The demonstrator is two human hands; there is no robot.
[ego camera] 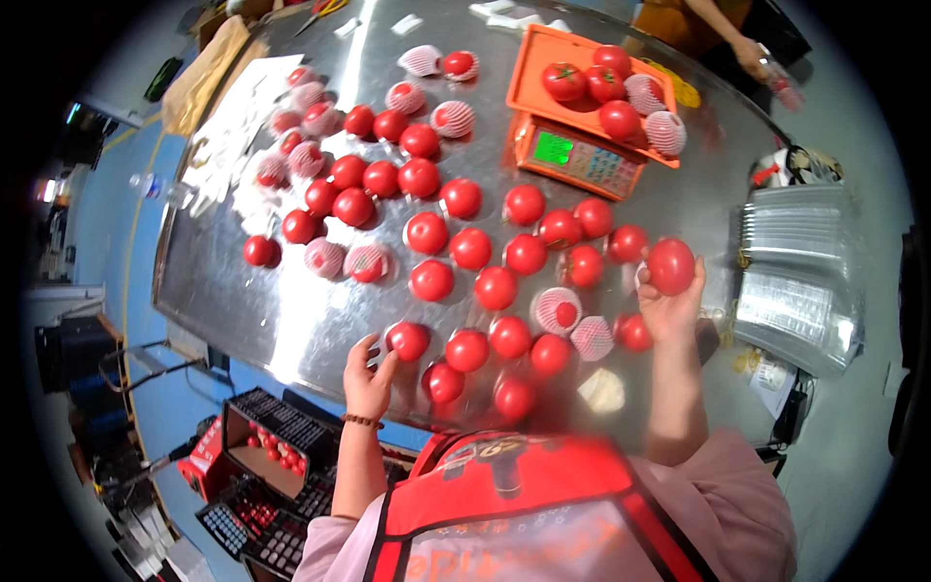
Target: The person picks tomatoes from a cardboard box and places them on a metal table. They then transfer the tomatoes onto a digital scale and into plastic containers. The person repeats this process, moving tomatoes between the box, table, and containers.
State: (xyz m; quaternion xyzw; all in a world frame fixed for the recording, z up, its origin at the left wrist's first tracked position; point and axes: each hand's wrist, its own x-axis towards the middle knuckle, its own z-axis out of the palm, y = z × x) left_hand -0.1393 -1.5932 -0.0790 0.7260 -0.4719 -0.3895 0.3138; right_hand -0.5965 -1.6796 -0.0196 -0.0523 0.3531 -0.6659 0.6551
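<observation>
My right hand [670,298] holds a red tomato [670,266] raised over the right part of the metal table [240,320]. Near the table's front edge, my left hand [369,375] has its fingers apart beside another tomato [407,341]; whether they touch is unclear. Many loose tomatoes lie across the middle. Two in white foam net sleeves [557,311] sit between my hands, and more sleeved ones lie at the left. An orange digital scale [578,156] stands at the back right, its orange tray [538,65] holding several tomatoes, some in foam nets.
Stacked clear plastic trays [796,276] lie at the right edge. White foam sleeves [240,138] are piled at the back left near brown paper [204,76]. Black crates [280,429] with tomatoes stand on the floor at left. Another person's hand [749,58] holds something clear, back right.
</observation>
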